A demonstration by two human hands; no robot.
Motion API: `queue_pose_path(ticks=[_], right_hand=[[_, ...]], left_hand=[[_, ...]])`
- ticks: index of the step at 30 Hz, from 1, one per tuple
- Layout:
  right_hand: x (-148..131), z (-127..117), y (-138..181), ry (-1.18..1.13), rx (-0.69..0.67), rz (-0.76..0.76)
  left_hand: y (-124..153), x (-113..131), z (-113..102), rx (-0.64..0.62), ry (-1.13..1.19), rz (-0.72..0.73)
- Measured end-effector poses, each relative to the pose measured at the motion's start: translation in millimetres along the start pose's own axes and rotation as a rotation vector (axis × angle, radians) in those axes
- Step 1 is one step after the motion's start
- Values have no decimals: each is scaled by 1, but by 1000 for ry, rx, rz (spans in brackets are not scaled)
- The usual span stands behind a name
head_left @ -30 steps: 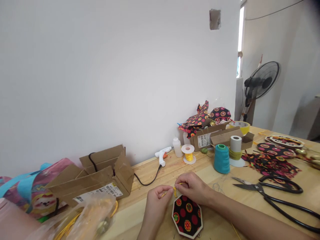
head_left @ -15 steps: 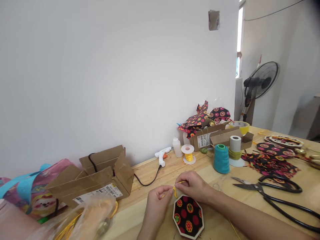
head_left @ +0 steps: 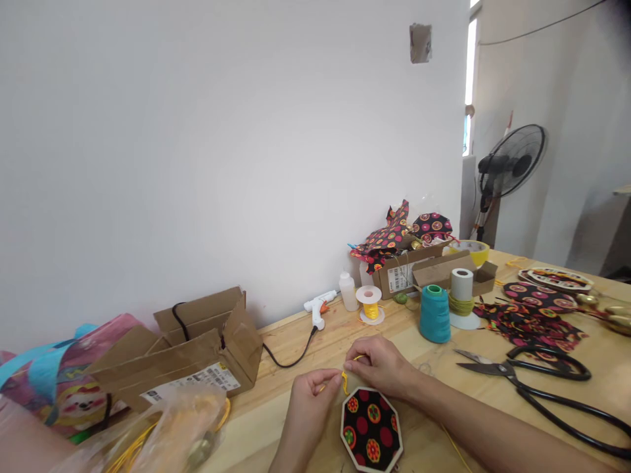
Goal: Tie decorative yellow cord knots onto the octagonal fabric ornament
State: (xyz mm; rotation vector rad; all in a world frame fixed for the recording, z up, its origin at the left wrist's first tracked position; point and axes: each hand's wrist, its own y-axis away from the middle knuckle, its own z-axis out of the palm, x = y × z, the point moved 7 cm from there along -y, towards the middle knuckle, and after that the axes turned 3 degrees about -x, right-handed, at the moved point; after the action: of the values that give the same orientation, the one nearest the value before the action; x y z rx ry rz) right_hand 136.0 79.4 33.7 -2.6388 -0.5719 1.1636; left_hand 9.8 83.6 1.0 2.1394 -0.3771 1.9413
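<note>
My left hand (head_left: 308,401) and my right hand (head_left: 379,364) sit close together low in the view, each pinching a thin yellow cord (head_left: 344,380) that loops between them. Just below the cord lies an octagonal piece (head_left: 371,429) covered in black fabric with red and yellow circles, flat on the wooden table (head_left: 315,358). The cord's loop hangs at the octagon's top edge. Both hands have their fingers pressed together on the cord.
Large black scissors (head_left: 537,381) lie to the right. Behind the hands stand a teal thread cone (head_left: 434,314), a yellow cord spool (head_left: 369,303), a glue gun (head_left: 319,305) and a box of patterned fabric (head_left: 409,263). An open cardboard box (head_left: 187,351) and bags sit left.
The hands have barely moved and keep pinching the yellow cord. The view has drifted slightly, so the octagonal piece sits a little lower and to the right.
</note>
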Motion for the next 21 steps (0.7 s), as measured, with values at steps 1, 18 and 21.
queue_pose_path(ticks=[1, 18, 21], right_hand=[[0, 0, 0, -2, 2, 3], [-11, 2, 3, -29, -59, -68], [-14, 1, 3, -14, -52, -79]], left_hand=[[0, -1, -2, 19, 5, 0], [-1, -8, -5, 46, -5, -32], [0, -8, -7, 79, -27, -19]])
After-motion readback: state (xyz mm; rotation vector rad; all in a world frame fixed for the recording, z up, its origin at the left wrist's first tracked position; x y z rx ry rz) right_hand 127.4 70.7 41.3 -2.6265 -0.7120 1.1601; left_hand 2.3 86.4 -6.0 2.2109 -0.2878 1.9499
